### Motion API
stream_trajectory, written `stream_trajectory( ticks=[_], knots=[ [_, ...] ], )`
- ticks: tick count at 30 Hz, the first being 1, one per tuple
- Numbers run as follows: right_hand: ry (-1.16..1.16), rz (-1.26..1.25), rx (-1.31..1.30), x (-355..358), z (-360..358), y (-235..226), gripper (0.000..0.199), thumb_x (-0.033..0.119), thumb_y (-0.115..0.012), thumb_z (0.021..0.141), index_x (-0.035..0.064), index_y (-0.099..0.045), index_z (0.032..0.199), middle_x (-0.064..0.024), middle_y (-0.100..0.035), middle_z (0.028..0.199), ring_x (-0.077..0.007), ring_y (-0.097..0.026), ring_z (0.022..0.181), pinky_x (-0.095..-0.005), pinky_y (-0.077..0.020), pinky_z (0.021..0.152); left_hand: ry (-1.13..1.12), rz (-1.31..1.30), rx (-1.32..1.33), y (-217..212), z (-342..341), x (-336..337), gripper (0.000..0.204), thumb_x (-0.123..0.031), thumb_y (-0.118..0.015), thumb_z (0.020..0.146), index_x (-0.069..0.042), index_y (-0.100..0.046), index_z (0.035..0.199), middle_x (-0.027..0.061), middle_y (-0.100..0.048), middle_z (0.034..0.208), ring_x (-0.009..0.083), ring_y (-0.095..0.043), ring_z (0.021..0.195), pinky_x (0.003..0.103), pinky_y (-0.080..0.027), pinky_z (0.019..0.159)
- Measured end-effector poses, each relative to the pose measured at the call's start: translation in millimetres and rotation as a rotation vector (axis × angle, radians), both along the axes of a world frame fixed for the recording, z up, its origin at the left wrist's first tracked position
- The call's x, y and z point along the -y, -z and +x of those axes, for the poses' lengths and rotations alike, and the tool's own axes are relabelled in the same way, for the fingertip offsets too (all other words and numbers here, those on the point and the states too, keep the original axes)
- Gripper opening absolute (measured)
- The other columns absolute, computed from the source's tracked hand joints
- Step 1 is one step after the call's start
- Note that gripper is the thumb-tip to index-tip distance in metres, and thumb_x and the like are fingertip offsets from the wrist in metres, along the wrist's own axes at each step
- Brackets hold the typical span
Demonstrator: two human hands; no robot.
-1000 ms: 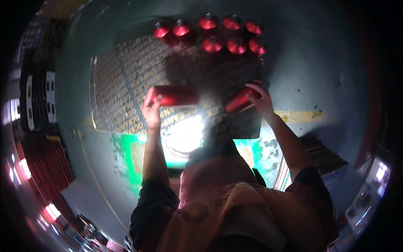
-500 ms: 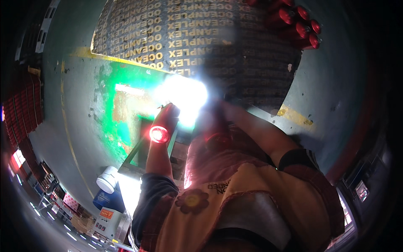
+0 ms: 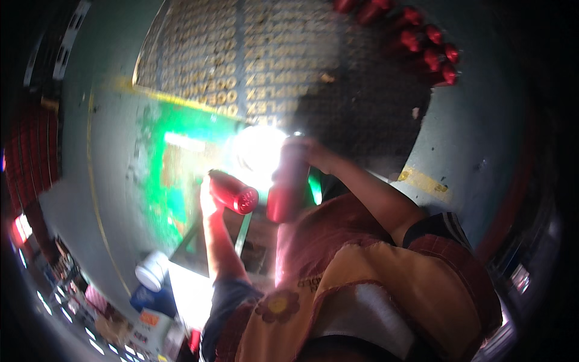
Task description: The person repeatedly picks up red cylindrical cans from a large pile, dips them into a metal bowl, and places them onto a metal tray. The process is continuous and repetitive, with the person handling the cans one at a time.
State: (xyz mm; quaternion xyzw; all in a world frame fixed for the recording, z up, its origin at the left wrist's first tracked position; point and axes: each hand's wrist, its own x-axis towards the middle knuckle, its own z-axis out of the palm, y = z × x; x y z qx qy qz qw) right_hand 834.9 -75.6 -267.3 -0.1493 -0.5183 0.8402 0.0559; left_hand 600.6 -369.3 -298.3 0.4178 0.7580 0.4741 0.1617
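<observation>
My left hand [image 3: 207, 194] is wrapped round a red metal cylinder [image 3: 231, 192]. It lies tilted, its round base with small marks turned toward me. Closed on the upper part of a second red cylinder [image 3: 286, 194] is my right hand [image 3: 316, 155]. That cylinder points down toward my lap, close beside the first but apart from it. Just past both hands a very bright white light [image 3: 257, 148] washes out what lies around it. The fingertips of both hands are partly lost in glare and blur.
Beyond the light a large dark board [image 3: 199, 66] with yellow print lies on the green floor [image 3: 108, 139]. Several red cylinders [image 3: 412, 39] stand at its far right. Near my left elbow are a white tub [image 3: 152, 270] and a white box [image 3: 149, 332] with an orange label.
The left cylinder has swung from pointing at me to lying tilted rightward. My right hand and its cylinder have come out of the shadow, left and upward. The view has shifted slightly.
</observation>
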Motion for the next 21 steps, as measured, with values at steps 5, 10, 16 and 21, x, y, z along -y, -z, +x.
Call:
stream_trajectory(
  ticks=[5,10,16,21],
  knots=[
    [0.416,0.837,-0.126,-56.5,-12.6,-54.9,0.035,0.015,-0.078,0.07,0.0215,-0.077,0.105,-0.0105,-0.049,0.131,-0.031,-0.046,0.123,-0.0412,-0.0444,0.1,-0.407,0.235,0.059,-87.7,-19.8,-120.4,0.045,-0.015,-0.074,0.087,-0.001,-0.062,0.129,0.0124,-0.058,0.13,0.0249,-0.054,0.117,0.038,-0.041,0.106],
    [0.601,1.347,-0.204,-119.1,-41.3,-45.2,0.036,0.009,-0.077,0.068,0.0255,-0.078,0.1,-0.0122,-0.047,0.136,-0.0373,-0.043,0.124,-0.0442,-0.0414,0.103,-0.487,0.239,-0.427,-98.0,-35.9,-262.5,0.041,-0.02,-0.084,0.077,-0.015,-0.074,0.116,0.0081,-0.055,0.13,0.027,-0.054,0.118,0.04,-0.048,0.1],
    [0.527,1.457,-0.116,-156.5,-45.6,-48.2,0.044,0.021,-0.083,0.068,0.0321,-0.074,0.109,-0.0186,-0.038,0.147,-0.0404,-0.034,0.134,-0.0516,-0.0331,0.109,-0.484,0.147,-0.539,-88.2,-54.9,-355.6,0.045,-0.022,-0.083,0.077,-0.021,-0.072,0.12,0.0072,-0.049,0.14,0.03,-0.047,0.127,0.043,-0.041,0.107],
    [0.664,1.388,-0.28,-219.3,6.8,-106.0,0.054,0.029,-0.083,0.069,0.0341,-0.069,0.121,-0.0221,-0.029,0.154,-0.0428,-0.029,0.139,-0.053,-0.0341,0.109,-0.462,-0.032,-0.747,-153.4,-23.2,-367.7,0.042,-0.024,-0.078,0.08,-0.022,-0.072,0.121,0.0115,-0.04,0.153,0.0342,-0.044,0.131,0.047,-0.036,0.11]
  ],
)
